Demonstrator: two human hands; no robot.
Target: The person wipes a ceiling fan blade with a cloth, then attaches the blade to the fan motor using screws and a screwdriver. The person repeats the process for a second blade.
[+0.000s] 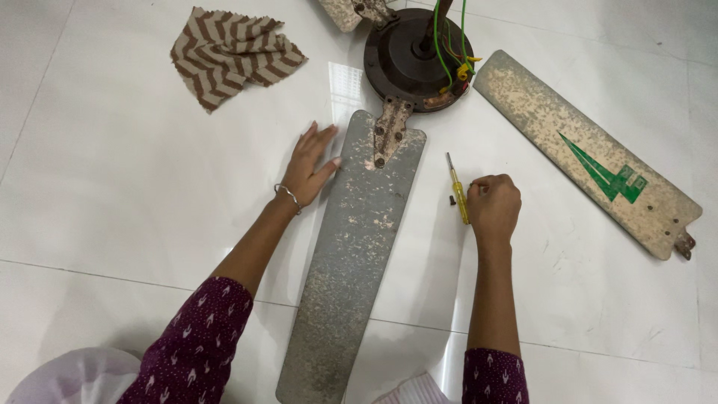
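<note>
On the white tiled floor (112, 187) lay a fan motor (411, 60), and from it a grey blade (351, 254) ran back toward the person, joined by a rusty bracket (389, 131). The left hand (308, 166) lay flat and spread, its thumb on the blade's edge just left of the bracket. The right hand (493, 206), right of the blade, was curled around the yellow handle of a screwdriver (458, 191) that lay on the floor; I could not tell how firmly it gripped. A small dark bit (453, 200), perhaps a screw, sat beside the shaft.

To work those bracket screws well, I judged, the left palm should press the blade still while the driver stood square in the slot.

Right of the motor lay a second blade (591, 153); left of it, a striped cloth (232, 52). A third blade (340, 11) and the green wires (449, 37) ran out of view above. The screw heads were too rusty to read.
</note>
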